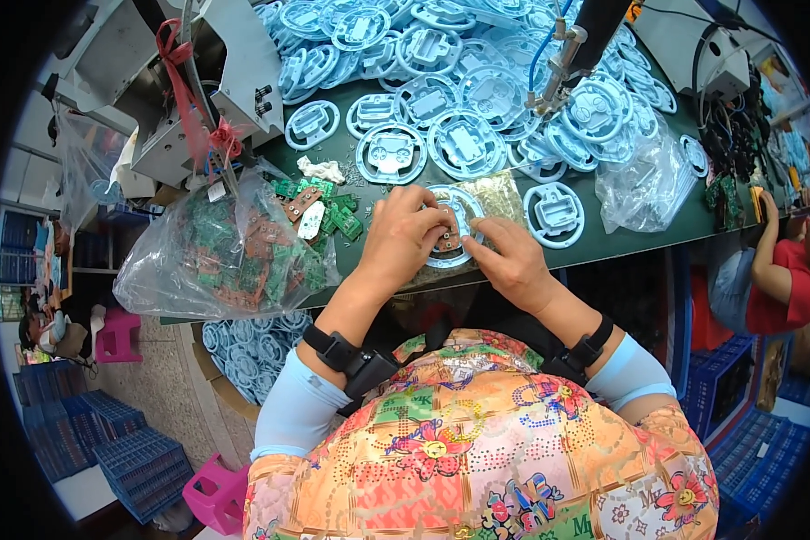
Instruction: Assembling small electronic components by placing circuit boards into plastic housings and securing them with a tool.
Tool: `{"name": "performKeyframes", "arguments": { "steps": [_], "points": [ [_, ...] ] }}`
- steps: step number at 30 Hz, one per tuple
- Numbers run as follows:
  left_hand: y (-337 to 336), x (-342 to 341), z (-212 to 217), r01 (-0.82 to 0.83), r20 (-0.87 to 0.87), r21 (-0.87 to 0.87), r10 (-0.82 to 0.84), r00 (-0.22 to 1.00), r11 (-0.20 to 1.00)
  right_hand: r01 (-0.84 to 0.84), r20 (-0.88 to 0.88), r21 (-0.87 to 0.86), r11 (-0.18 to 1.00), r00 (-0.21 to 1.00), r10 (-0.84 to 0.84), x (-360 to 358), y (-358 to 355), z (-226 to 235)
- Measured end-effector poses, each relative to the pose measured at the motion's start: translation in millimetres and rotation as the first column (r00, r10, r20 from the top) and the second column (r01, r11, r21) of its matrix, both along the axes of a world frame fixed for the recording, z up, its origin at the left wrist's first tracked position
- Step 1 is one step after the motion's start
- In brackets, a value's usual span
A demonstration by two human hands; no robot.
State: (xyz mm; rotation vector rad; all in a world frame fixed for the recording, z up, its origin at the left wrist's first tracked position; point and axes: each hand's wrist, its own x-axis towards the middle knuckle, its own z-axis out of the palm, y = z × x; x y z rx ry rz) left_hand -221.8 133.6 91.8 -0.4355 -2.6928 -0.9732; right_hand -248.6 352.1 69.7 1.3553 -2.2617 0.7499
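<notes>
Between my hands lies a round, light-blue plastic housing [463, 202], shaped like a small toy steering wheel. A brown circuit board [448, 239] sits over its middle. My left hand [398, 236] bends over the board from the left, its fingertips closed on the board. From the right, my right hand [516, 263] grips the housing's rim between thumb and fingers. Under the housing is a patterned, yellowish mat [498, 193]. Close by on the right rests another blue housing [553, 214], with its hollow side up.
Blue housings [427, 49] are heaped across the back of the green table [616, 245]. A clear bag [211, 252] of green and brown boards lies left, another plastic bag [648, 180] right. A black tool [594, 40] hangs overhead. A person in red [787, 283] works far right.
</notes>
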Motion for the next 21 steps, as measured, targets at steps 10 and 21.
{"name": "performKeyframes", "arguments": {
  "steps": [10,21],
  "points": [
    [-0.5,-0.6,6.1,-0.001,-0.019,-0.083,-0.001,1.000,0.997,0.003,0.005,0.000,1.000,1.000,-0.003,-0.5,0.0,-0.9],
    [-3.3,-1.6,10.2,0.006,0.019,-0.133,-0.004,1.000,0.991,0.001,-0.005,-0.009,1.000,1.000,-0.001,-0.5,-1.1,-2.0]
  ]
}}
